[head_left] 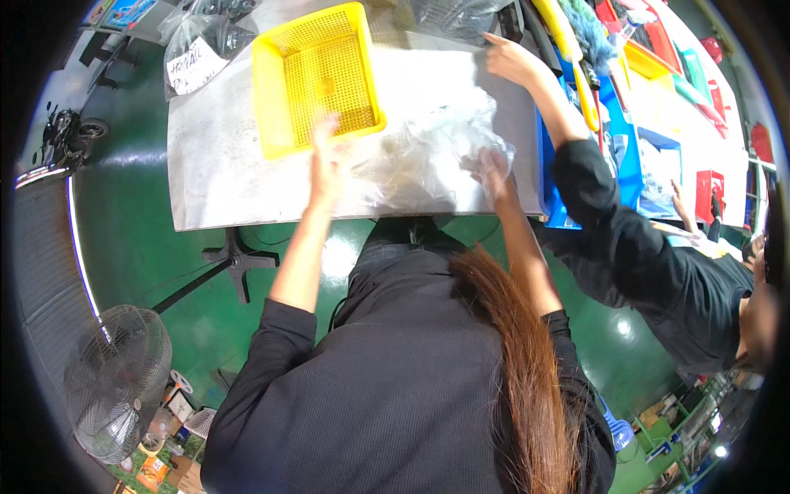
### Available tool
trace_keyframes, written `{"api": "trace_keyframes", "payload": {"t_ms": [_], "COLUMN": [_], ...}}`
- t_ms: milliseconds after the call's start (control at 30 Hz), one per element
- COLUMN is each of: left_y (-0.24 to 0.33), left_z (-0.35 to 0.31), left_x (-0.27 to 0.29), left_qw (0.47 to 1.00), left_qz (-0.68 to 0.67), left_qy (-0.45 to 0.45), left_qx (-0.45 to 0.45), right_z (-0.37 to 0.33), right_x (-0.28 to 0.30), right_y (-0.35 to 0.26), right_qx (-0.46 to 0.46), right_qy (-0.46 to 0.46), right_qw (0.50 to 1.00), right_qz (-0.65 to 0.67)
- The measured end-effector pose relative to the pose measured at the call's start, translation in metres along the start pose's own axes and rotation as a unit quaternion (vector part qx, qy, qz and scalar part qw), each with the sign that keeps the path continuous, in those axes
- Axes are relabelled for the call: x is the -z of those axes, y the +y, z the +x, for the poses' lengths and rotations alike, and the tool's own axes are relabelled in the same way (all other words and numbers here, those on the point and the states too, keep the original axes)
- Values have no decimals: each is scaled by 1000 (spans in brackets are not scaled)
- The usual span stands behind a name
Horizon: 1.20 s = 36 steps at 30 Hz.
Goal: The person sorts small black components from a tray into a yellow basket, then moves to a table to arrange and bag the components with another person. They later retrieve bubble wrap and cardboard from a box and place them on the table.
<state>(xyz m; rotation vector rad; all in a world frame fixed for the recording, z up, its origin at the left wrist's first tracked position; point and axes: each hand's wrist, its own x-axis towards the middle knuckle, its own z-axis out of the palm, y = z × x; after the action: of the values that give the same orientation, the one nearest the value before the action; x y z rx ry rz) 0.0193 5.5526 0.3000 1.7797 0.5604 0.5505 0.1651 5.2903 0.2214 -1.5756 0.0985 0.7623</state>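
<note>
A crumpled clear plastic bag lies spread over the grey table in front of me. At its right side, my right hand is closed on the plastic, its fingers partly hidden by the film. My left hand is raised over the table by the near right corner of a yellow perforated basket. Motion smears its fingers, so their pose is unclear. Apart from a small round mark on its bottom, the basket shows nothing inside.
To the right, a co-worker's hand reaches over the table. Blue bins line the table's right side. A dark plastic bag with a white label sits at the far left corner. On the floor at left stands a fan.
</note>
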Motion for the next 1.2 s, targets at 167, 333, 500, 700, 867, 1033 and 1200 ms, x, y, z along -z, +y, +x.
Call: {"api": "trace_keyframes", "payload": {"t_ms": [167, 333, 500, 700, 867, 1033, 1200], "left_y": [30, 13, -7, -6, -41, -23, -48], "left_z": [6, 37, 69, 87, 61, 106, 112], "left_x": [-51, -54, -35, -33, -17, -43, -126], "left_qw": [984, 977, 940, 999, 723, 844, 951], "left_qz": [108, 52, -256, 26, 511, 454, 117], "left_qy": [-114, -177, -62, -22, -257, -184, -287], "left_qx": [-82, 107, 219, 16, -388, -218, 0], "right_z": [-35, -41, -10, -33, -36, -37, -17], "right_x": [0, -7, 33, 38, 50, 44, 32], "right_y": [-34, -53, -26, -4, 32, 1, -21], "right_qx": [-122, -113, -130, -171, -215, -184, -102], "right_qy": [-75, -128, 97, 49, 16, -49, -117], "right_qw": [989, 980, 977, 978, 975, 981, 975], "right_qz": [31, 103, 138, 110, 62, 39, -161]}}
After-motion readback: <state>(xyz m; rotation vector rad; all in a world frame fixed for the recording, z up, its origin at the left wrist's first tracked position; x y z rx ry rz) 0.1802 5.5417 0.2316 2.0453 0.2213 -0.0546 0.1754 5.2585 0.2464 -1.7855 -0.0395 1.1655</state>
